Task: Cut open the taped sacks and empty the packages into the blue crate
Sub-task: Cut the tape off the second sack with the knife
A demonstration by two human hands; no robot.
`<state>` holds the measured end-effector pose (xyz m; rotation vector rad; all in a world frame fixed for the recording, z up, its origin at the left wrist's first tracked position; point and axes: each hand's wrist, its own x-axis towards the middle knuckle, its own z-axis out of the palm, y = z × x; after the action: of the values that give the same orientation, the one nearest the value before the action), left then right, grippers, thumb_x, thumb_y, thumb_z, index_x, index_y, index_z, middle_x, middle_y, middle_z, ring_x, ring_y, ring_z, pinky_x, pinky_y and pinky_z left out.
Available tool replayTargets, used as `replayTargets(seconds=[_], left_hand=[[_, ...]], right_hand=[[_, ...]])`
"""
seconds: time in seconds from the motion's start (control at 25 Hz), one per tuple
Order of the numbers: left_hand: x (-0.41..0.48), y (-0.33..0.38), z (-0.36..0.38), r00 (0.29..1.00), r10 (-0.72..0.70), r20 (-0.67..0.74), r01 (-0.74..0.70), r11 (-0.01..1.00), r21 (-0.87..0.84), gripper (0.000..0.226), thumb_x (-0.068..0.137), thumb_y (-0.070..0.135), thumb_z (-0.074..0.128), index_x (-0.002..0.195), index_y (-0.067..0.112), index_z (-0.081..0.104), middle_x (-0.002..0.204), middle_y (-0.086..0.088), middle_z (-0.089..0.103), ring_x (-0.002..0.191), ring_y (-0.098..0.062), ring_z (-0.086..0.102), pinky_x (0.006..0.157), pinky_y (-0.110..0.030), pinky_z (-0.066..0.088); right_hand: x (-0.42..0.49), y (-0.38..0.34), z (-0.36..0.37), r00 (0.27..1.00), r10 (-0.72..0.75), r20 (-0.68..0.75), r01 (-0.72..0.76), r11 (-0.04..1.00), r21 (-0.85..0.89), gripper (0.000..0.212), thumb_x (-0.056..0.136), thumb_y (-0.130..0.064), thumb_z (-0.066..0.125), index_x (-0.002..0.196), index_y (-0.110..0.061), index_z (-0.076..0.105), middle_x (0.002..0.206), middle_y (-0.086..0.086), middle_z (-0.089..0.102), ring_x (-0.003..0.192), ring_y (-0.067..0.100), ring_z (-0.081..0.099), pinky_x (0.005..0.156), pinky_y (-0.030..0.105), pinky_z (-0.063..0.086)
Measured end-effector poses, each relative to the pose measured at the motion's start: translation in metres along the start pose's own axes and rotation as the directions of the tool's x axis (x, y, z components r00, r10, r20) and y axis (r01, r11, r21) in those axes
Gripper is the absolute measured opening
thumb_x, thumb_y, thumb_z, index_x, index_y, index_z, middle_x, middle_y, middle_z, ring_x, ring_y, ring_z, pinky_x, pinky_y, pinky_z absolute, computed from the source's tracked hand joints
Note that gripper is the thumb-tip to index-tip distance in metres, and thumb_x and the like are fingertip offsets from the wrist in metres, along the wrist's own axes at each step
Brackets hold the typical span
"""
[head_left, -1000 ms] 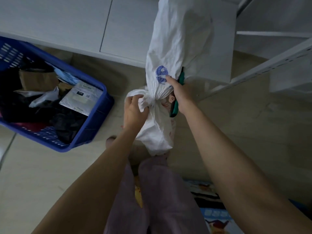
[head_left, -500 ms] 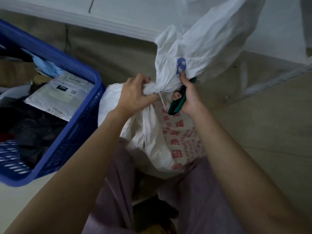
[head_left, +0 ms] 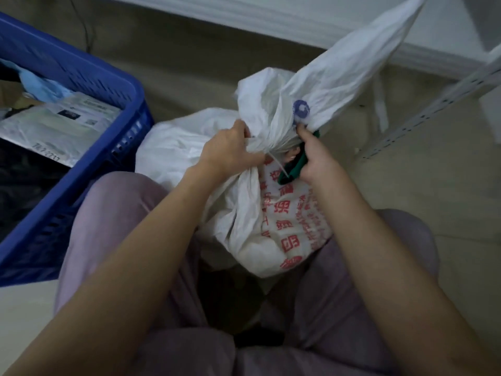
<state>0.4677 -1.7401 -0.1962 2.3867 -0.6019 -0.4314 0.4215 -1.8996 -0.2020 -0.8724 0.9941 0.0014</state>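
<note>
A white woven sack point(head_left: 260, 229) with red printing sits between my knees, its neck bunched and tied with a white cable tie point(head_left: 276, 161). My left hand point(head_left: 230, 156) grips the gathered neck from the left. My right hand point(head_left: 314, 161) holds a green-handled cutter point(head_left: 292, 166) against the neck's right side, just under a blue round mark on the sack. The sack's loose top flares up and to the right. The blue crate point(head_left: 81, 169) stands to the left and holds several packages, among them a white mailer point(head_left: 57, 126).
My legs in lilac trousers frame the sack on both sides. A perforated metal shelf rail point(head_left: 433, 104) slants across the right. A white cabinet base point(head_left: 298, 17) runs along the top. The floor is beige tile.
The view has dropped closer to the sack, which now sits lower between my knees beside the crate. Both hands keep their hold at the neck.
</note>
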Motion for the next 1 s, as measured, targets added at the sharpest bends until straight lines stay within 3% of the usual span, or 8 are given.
replayTargets(seconds=[0.16,0.28,0.4,0.48,0.6,0.8,0.92,1.0], left_hand=[[-0.038,0.009,-0.003,0.995,-0.017,-0.101,0.016,1.000,-0.017,0.049,0.074,0.040,0.070,0.106,0.010,0.047,0.098,-0.009,0.059,0.086,-0.025,0.056,0.070,-0.036,0.046],[-0.060,0.030,-0.010,0.975,0.053,-0.215,-0.071,0.994,-0.080,0.041,0.076,0.029,0.070,0.102,0.006,0.049,0.092,-0.013,0.061,0.083,-0.029,0.058,0.072,-0.041,0.050],[-0.074,0.056,-0.020,0.920,0.125,-0.372,-0.179,0.977,-0.114,0.035,0.075,0.023,0.070,0.098,0.003,0.053,0.088,-0.016,0.065,0.081,-0.031,0.060,0.064,-0.031,0.042],[-0.084,0.075,-0.028,0.885,0.175,-0.431,-0.249,0.961,-0.120,0.035,0.075,0.021,0.072,0.099,0.002,0.055,0.089,-0.015,0.067,0.082,-0.030,0.061,0.060,-0.022,0.033],[-0.101,0.102,-0.053,0.823,0.215,-0.527,-0.330,0.934,-0.134,0.042,0.075,0.021,0.074,0.104,-0.001,0.053,0.096,-0.014,0.064,0.087,-0.028,0.060,0.061,-0.019,0.033],[-0.127,0.140,-0.114,0.743,0.366,-0.561,-0.530,0.834,-0.157,0.046,0.082,0.023,0.069,0.117,0.001,0.049,0.109,-0.003,0.057,0.097,-0.014,0.054,0.083,-0.024,0.044],[-0.130,0.155,-0.140,0.654,0.440,-0.616,-0.601,0.796,-0.069,0.038,0.087,0.019,0.063,0.118,0.000,0.050,0.112,-0.008,0.059,0.097,-0.012,0.054,0.076,-0.011,0.043],[-0.130,0.158,-0.151,0.562,0.488,-0.667,-0.619,0.784,0.052,0.036,0.085,0.014,0.064,0.114,-0.004,0.052,0.108,-0.013,0.060,0.096,-0.020,0.056,0.074,-0.013,0.040]], right_hand=[[-0.045,0.010,-0.004,0.998,-0.055,0.008,0.055,0.997,-0.051,0.032,0.084,-0.035,0.071,0.104,-0.011,0.065,0.087,0.005,0.066,0.060,0.015,0.061,0.053,0.022,0.052],[-0.082,0.013,-0.004,0.981,-0.193,0.002,0.186,0.943,-0.275,0.039,0.076,-0.033,0.078,0.102,-0.009,0.062,0.080,0.004,0.063,0.057,0.014,0.057,0.054,0.025,0.048],[-0.107,0.005,0.006,0.941,-0.336,0.035,0.323,0.865,-0.384,0.046,0.072,-0.038,0.080,0.102,-0.009,0.061,0.080,0.003,0.062,0.057,0.014,0.052,0.053,0.027,0.042],[-0.125,-0.006,0.017,0.917,-0.392,0.078,0.392,0.843,-0.369,0.055,0.072,-0.041,0.078,0.110,-0.005,0.060,0.086,0.005,0.063,0.061,0.015,0.056,0.052,0.027,0.045],[-0.153,-0.027,0.034,0.876,-0.478,0.064,0.474,0.832,-0.288,0.056,0.083,-0.040,0.068,0.124,-0.003,0.055,0.105,0.010,0.066,0.084,0.024,0.065,0.068,0.031,0.053],[-0.220,-0.087,0.054,0.735,-0.672,0.091,0.677,0.721,-0.148,0.042,0.085,-0.037,0.068,0.108,-0.003,0.062,0.084,0.005,0.064,0.067,0.017,0.059,0.054,0.025,0.045],[-0.256,-0.113,0.062,0.634,-0.754,0.174,0.773,0.623,-0.117,0.037,0.086,-0.036,0.068,0.102,-0.003,0.063,0.079,0.004,0.063,0.064,0.016,0.057,0.056,0.023,0.044],[-0.265,-0.121,0.066,0.589,-0.774,0.233,0.807,0.576,-0.128,0.042,0.086,-0.040,0.066,0.104,-0.002,0.064,0.088,0.009,0.065,0.074,0.021,0.061,0.063,0.026,0.044]])
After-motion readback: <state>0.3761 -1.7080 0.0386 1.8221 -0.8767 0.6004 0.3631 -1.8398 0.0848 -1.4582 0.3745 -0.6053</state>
